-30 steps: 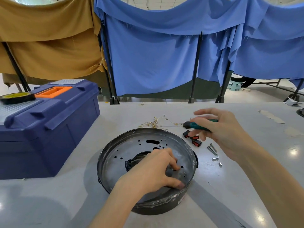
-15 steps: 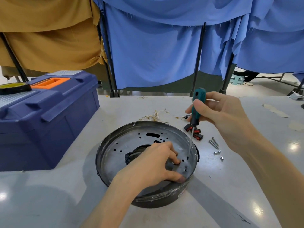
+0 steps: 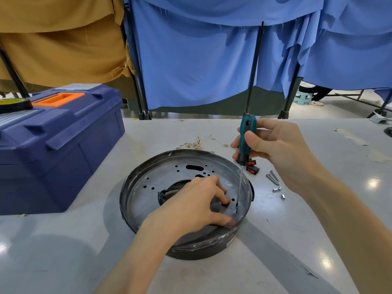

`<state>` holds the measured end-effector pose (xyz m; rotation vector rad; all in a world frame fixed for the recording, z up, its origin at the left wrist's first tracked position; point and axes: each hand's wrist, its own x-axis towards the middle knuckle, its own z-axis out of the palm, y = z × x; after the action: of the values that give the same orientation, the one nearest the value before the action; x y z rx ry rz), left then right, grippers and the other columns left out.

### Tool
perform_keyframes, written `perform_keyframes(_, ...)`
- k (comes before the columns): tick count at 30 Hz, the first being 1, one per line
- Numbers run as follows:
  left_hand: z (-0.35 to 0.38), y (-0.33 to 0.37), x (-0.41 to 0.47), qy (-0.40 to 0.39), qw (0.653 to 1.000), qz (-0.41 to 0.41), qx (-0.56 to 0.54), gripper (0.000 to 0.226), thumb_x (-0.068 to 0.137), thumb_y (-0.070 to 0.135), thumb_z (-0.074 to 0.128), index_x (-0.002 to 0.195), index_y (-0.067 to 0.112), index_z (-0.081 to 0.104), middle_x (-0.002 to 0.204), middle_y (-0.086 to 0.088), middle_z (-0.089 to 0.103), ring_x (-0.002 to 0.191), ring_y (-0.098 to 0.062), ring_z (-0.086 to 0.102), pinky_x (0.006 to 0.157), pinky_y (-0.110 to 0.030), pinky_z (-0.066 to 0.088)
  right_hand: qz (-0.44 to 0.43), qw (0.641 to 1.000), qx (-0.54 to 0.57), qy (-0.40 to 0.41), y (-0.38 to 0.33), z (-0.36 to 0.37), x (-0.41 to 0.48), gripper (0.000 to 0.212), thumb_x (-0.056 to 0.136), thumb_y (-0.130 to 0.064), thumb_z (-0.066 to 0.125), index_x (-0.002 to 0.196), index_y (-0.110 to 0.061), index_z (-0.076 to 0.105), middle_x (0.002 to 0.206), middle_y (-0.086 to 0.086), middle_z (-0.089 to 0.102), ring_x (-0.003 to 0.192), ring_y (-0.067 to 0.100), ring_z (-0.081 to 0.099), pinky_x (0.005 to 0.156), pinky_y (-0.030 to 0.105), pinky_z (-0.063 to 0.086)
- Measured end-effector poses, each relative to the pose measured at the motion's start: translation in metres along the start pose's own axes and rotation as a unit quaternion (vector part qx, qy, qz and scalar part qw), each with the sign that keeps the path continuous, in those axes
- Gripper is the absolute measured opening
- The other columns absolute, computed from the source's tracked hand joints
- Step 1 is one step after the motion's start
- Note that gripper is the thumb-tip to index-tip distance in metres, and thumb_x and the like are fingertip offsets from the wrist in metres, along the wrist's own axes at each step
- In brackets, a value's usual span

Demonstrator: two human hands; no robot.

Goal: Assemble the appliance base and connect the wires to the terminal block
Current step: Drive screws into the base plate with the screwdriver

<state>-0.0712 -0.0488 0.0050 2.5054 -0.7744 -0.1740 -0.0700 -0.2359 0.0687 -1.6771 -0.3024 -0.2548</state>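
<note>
On the counter (image 3: 63, 251), the left hand (image 3: 197, 206) still curls inside the base (image 3: 144, 194), pinching a small dark knob (image 3: 215, 207). Its palm hides what lies beneath. The right hand (image 3: 277, 149) grips the screwdriver (image 3: 246, 141), which has swung from nearly flat to upright, tip now down on the base floor. Whether it sits in a screw is unclear. Wires (image 3: 199, 143) lie beyond.

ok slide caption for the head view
Right hand holds a screwdriver tip-down in the round metal base while the left hand holds a dark part inside
</note>
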Motion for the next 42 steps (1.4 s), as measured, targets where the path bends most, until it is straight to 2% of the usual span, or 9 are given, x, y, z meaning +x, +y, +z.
perform_keyframes(17,-0.002,0.002,0.0,-0.008,1.0,-0.004,-0.001,0.05,0.071,0.05,0.079,0.113,0.025,0.07,0.122,0.015,0.053,0.118,-0.009,0.049,0.1,-0.04,0.045,-0.005,0.999,-0.018,-0.03,0.003,-0.001,0.002,0.019,0.096,0.0,0.051,0.099,-0.015,0.061,0.079,0.002,0.076,0.07,0.027,0.073,0.068,0.029,0.061)
perform_keyframes(22,-0.002,0.003,-0.001,-0.002,1.0,-0.001,-0.008,0.049,0.07,0.048,0.08,0.111,0.023,0.071,0.119,0.013,0.054,0.117,-0.009,0.05,0.099,-0.038,0.045,-0.056,0.995,-0.038,-0.07,0.002,-0.002,0.0,0.037,0.095,0.004,0.05,0.126,-0.015,0.049,0.085,0.009,0.075,0.072,0.029,0.073,0.068,0.03,0.06)
perform_keyframes(25,-0.005,0.006,-0.001,0.002,1.0,0.002,-0.013,0.05,0.069,0.046,0.082,0.112,0.023,0.072,0.119,0.011,0.056,0.114,-0.009,0.051,0.098,-0.038,0.045,-0.078,0.99,-0.076,-0.095,-0.001,-0.001,0.0,0.037,0.096,0.002,0.05,0.128,-0.016,0.047,0.094,0.011,0.072,0.074,0.029,0.073,0.069,0.028,0.06)
perform_keyframes(28,-0.006,0.009,-0.001,0.005,1.0,-0.003,-0.013,0.051,0.068,0.044,0.084,0.112,0.023,0.072,0.12,0.011,0.056,0.113,-0.01,0.051,0.097,-0.038,0.045,-0.081,0.987,-0.097,-0.095,-0.004,0.003,0.0,0.034,0.091,-0.014,0.06,0.123,-0.019,0.051,0.111,0.01,0.062,0.076,0.025,0.074,0.069,0.023,0.059)
perform_keyframes(30,-0.006,0.01,-0.001,0.007,1.0,-0.006,-0.016,0.049,0.068,0.043,0.084,0.111,0.022,0.072,0.118,0.011,0.056,0.111,-0.011,0.05,0.095,-0.038,0.045,-0.093,0.984,-0.129,-0.076,-0.004,0.008,-0.002,0.051,0.073,-0.035,0.072,0.119,-0.025,0.053,0.112,0.004,0.056,0.077,0.024,0.073,0.072,0.026,0.06)
perform_keyframes(32,-0.007,0.011,-0.002,0.006,1.0,-0.007,-0.012,0.049,0.069,0.043,0.084,0.111,0.022,0.072,0.117,0.011,0.055,0.11,-0.011,0.05,0.095,-0.037,0.045,-0.115,0.977,-0.171,-0.055,-0.004,0.013,-0.003,0.058,0.064,-0.041,0.078,0.115,-0.03,0.054,0.107,-0.006,0.055,0.084,0.022,0.068,0.076,0.031,0.06)
perform_keyframes(36,-0.007,0.011,-0.003,0.003,1.0,-0.007,-0.006,0.048,0.07,0.043,0.083,0.112,0.021,0.071,0.118,0.012,0.054,0.112,-0.009,0.049,0.097,-0.036,0.043,-0.132,0.978,-0.154,-0.055,-0.002,0.011,-0.001,0.049,0.073,-0.01,0.083,0.113,-0.026,0.059,0.097,0.0,0.063,0.086,0.024,0.063,0.077,0.037,0.06)
perform_keyframes(39,-0.007,0.011,-0.003,-0.002,1.0,-0.006,-0.007,0.049,0.071,0.042,0.083,0.113,0.02,0.071,0.119,0.011,0.054,0.112,-0.01,0.049,0.097,-0.037,0.043,-0.125,0.982,-0.1,-0.097,-0.005,0.001,0.0,0.05,0.075,0.012,0.073,0.116,-0.014,0.061,0.09,0.013,0.067,0.081,0.025,0.07,0.074,0.031,0.06)
perform_keyframes(42,-0.008,0.012,-0.003,-0.006,1.0,-0.003,-0.004,0.05,0.071,0.042,0.083,0.115,0.021,0.071,0.119,0.011,0.054,0.112,-0.01,0.05,0.097,-0.037,0.044,-0.097,0.984,-0.066,-0.13,-0.009,-0.009,0.001,0.045,0.079,0.016,0.067,0.114,-0.013,0.061,0.092,0.009,0.07,0.081,0.027,0.074,0.074,0.028,0.06)
